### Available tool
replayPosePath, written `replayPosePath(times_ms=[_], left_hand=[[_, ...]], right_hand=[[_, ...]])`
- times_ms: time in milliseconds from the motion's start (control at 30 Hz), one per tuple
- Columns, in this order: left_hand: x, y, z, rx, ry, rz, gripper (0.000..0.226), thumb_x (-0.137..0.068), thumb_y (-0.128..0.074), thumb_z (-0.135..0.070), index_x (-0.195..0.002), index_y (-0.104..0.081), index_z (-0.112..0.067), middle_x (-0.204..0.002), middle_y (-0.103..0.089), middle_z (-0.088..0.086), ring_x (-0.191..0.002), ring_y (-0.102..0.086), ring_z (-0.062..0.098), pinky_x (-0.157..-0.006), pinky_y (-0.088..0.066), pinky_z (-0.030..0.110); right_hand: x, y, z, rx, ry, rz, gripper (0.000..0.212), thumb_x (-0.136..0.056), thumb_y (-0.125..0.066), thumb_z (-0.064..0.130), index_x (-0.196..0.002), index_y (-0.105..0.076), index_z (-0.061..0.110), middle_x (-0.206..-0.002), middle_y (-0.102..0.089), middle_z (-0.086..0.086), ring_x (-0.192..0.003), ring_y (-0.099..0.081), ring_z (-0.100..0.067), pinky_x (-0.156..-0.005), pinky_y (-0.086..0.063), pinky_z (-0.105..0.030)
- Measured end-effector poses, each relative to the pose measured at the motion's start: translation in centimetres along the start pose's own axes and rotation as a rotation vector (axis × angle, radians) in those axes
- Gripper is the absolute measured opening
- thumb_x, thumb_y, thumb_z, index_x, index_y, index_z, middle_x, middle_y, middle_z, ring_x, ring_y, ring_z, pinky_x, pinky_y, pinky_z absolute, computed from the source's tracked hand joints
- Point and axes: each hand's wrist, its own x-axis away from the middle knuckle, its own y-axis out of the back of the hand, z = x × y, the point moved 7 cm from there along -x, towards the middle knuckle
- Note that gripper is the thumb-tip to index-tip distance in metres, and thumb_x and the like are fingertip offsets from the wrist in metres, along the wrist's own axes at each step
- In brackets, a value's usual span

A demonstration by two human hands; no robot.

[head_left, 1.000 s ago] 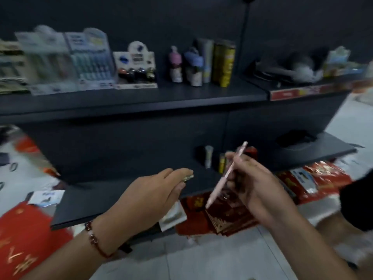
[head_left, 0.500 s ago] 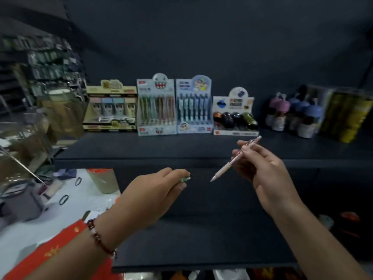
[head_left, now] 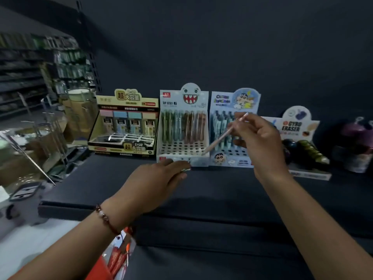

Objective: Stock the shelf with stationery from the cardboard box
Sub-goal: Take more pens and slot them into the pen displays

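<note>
Along the back of the dark shelf (head_left: 113, 184) stands a row of display boxes; nearest the left edge sits a yellow box of lead refills (head_left: 124, 126); just beside it stands a white pen box with a toothy face (head_left: 182, 128), its rear holes filled with green and brown pens; the left hand (head_left: 155, 182), a bead bracelet (head_left: 107, 219) at its wrist, hovers before this box near the shelf's middle, fingers curled round a small greenish thing that I cannot make out; next comes a blue cartoon pen box (head_left: 222, 110); the right hand (head_left: 260, 138) pinches a pink pen (head_left: 224, 134), tilted, tip down over the front holes of the white box; toward the right edge stands an eraser box (head_left: 298, 126).
</note>
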Motion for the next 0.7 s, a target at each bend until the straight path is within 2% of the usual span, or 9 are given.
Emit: replayPosePath(times_ms=[67,200,300,400,600,667,700], left_hand=[[-2.1,-1.4,1.8,0.007,0.01,0.019,0.044,-0.099,-0.023,-0.056,-0.135,-0.044,-0.044,-0.122,-0.061,-0.008,-0.093,-0.066,0.021,-0.068,-0.052,0.035],[-5.1,-2.7,3.9,-0.052,-0.028,0.011,0.042,-0.101,-0.027,-0.051,-0.137,-0.045,-0.04,-0.121,-0.06,-0.01,-0.094,-0.064,0.017,-0.066,-0.05,0.032],[-7.1,-3.1,5.3,-0.066,-0.082,0.017,0.042,-0.102,-0.026,-0.051,-0.136,-0.047,-0.039,-0.113,-0.063,-0.009,-0.087,-0.065,0.018,-0.06,-0.053,0.033],[-8.0,-3.8,6.3,-0.089,-0.152,0.04,0.043,-0.101,-0.027,-0.048,-0.134,-0.052,-0.035,-0.107,-0.066,-0.01,-0.08,-0.065,0.014,-0.054,-0.049,0.027],[-7.9,-3.9,7.4,0.095,-0.161,0.028,0.039,-0.103,-0.031,-0.048,-0.134,-0.051,-0.038,-0.11,-0.063,-0.013,-0.086,-0.064,0.011,-0.058,-0.052,0.027],[-7.4,-3.8,7.7,0.147,-0.153,0.018,0.038,-0.102,-0.032,-0.049,-0.135,-0.05,-0.039,-0.113,-0.064,-0.012,-0.09,-0.065,0.012,-0.06,-0.054,0.029],[-7.2,-3.8,7.8,0.163,-0.152,0.02,0.038,-0.102,-0.032,-0.049,-0.134,-0.05,-0.04,-0.115,-0.064,-0.012,-0.091,-0.065,0.011,-0.061,-0.055,0.03]], right_hand=[[-3.0,-1.2,-1.5,0.077,0.053,0.006,0.01,-0.093,-0.066,0.022,-0.101,-0.07,0.025,-0.092,-0.075,0.004,-0.09,-0.07,-0.013,-0.078,-0.058,-0.037],[-6.7,-3.8,-3.2,0.28,0.185,0.063,0.012,-0.092,-0.067,0.026,-0.104,-0.07,0.025,-0.093,-0.072,0.01,-0.092,-0.066,-0.001,-0.078,-0.052,-0.022],[-7.8,-5.0,-4.7,0.402,0.207,0.115,0.015,-0.093,-0.065,0.029,-0.107,-0.069,0.028,-0.1,-0.07,0.013,-0.098,-0.064,0.001,-0.086,-0.054,-0.031],[-7.8,-4.9,-5.0,0.488,0.256,0.105,0.013,-0.093,-0.064,0.029,-0.105,-0.068,0.031,-0.101,-0.068,0.011,-0.097,-0.062,0.003,-0.087,-0.052,-0.03],[-8.9,-5.6,-4.9,0.537,0.229,0.123,0.013,-0.092,-0.066,0.023,-0.1,-0.065,0.033,-0.097,-0.067,0.019,-0.097,-0.062,0.007,-0.087,-0.05,-0.024],[-9.4,-6.4,-4.8,0.588,0.229,0.169,0.012,-0.091,-0.067,0.024,-0.099,-0.065,0.033,-0.092,-0.066,0.024,-0.094,-0.062,0.009,-0.091,-0.051,-0.028],[-9.7,-6.8,-4.9,0.62,0.234,0.191,0.01,-0.09,-0.068,0.027,-0.098,-0.066,0.033,-0.091,-0.067,0.024,-0.093,-0.063,0.009,-0.097,-0.05,-0.035]])
